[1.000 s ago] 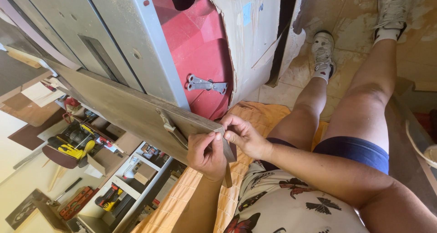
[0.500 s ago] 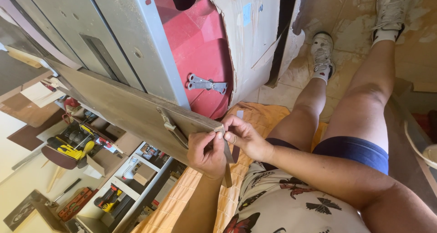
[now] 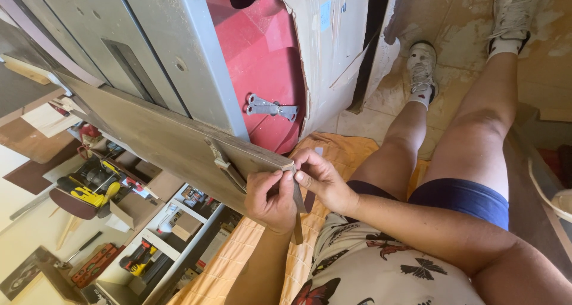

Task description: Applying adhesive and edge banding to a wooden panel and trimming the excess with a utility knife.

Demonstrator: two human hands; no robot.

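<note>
Here both hands point(image 3: 298, 189) pinch the brown board's point(image 3: 173, 141) corner

Scene was brightly and evenly lit, daylight quality. Light fell strongest on pale floor point(image 3: 453, 36) at upper right; mild glare there. Soft shadow lay under brown board point(image 3: 161, 138) and beneath legs. Focus was sharp at centre. Wide-angle distortion bent lines near edges. No motion blur was visible.
</note>
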